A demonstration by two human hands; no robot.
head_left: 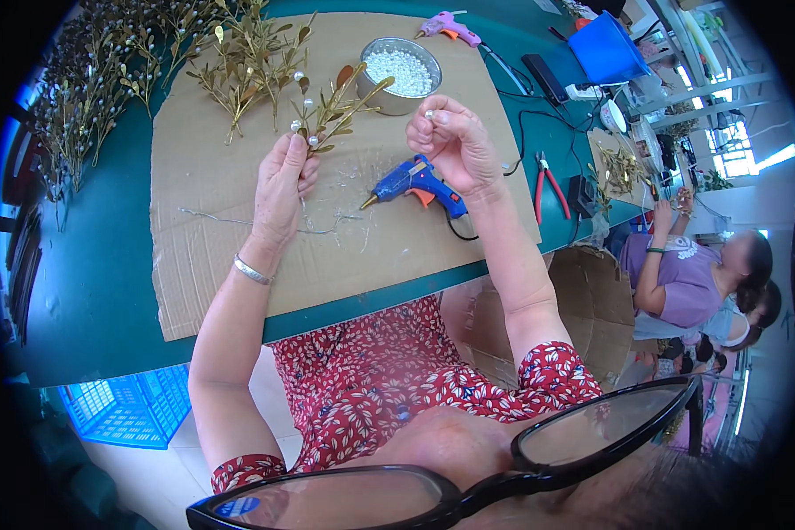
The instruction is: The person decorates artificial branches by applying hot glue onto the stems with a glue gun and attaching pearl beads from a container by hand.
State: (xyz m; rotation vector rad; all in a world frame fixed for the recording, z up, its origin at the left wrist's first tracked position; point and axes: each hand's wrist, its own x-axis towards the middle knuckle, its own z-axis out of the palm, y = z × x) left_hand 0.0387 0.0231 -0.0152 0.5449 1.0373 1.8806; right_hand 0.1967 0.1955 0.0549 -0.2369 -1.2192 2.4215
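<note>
My left hand is closed round the stem of an artificial leaf sprig, gold-green with a few white pearl beads on it. Between the fingertips of my right hand is a single white pearl bead, held up to the right of the sprig and apart from it. Just behind my hands a round metal tin holds many white beads. A blue glue gun with an orange trigger lies on the cardboard sheet between my forearms. Thin glue strands are scattered near its nozzle.
More gold sprigs lie at the back left, beside a dense pile of beaded ones. A purple glue gun, red-handled pliers, cables and a blue bin are rightward. A co-worker sits at the far right. A blue crate stands below left.
</note>
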